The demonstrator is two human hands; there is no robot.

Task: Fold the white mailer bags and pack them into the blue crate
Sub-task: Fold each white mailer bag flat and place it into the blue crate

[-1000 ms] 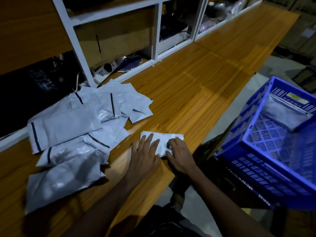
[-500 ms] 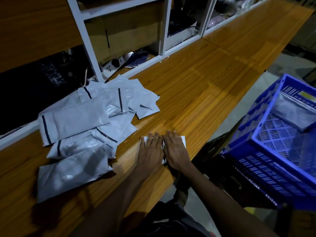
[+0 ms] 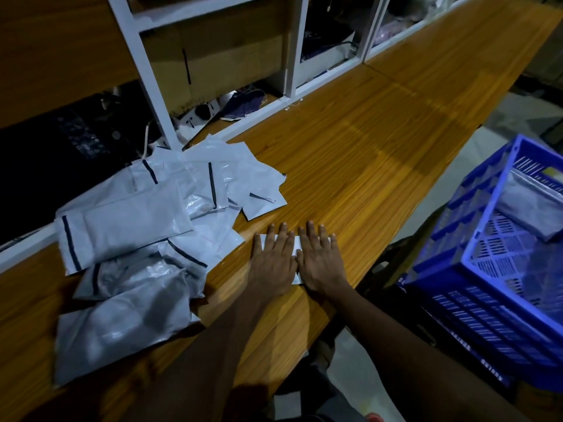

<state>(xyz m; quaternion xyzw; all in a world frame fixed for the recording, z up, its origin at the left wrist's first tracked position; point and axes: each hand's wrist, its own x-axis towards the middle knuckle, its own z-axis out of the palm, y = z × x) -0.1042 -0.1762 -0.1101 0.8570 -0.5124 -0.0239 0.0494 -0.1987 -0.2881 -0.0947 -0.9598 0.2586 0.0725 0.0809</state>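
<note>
Pressing flat with fingers straight and close together, the left hand (image 3: 272, 263) and the right hand (image 3: 321, 263) are lying side by side on a small folded mailer bag (image 3: 296, 244). Neither hand is curling round it. The palms are covering most of it, so only white slivers are showing between the hands and beside the left hand's outer fingers.

That folded mailer bag is lying on a wooden counter (image 3: 365, 178), near the counter's front edge. Both forearms are reaching in toward it from below.

Left of the folded mailer bag, a loose pile of white mailer bags (image 3: 137, 239) is spreading over the counter. They are overlapping one another, and several are showing a dark strip near one end. The nearest corner of the pile is lying just beside the left hand, not touching the folded mailer bag.

Right of the folded mailer bag, well apart and past the counter's edge, a blue crate (image 3: 457, 300) with slotted walls is standing. One packed bag (image 3: 530, 208) is lying inside it, toward the far side.

Beyond the folded mailer bag, a white shelf frame (image 3: 146, 71) is running along the back of the counter. Within it, up and to the left of the folded mailer bag, a cardboard box (image 3: 219, 50) is filling one bay. Below that box a white power strip (image 3: 198, 112) and a dark blue cloth item (image 3: 243, 103) are lying. The other bays are too dark to make out.
</note>
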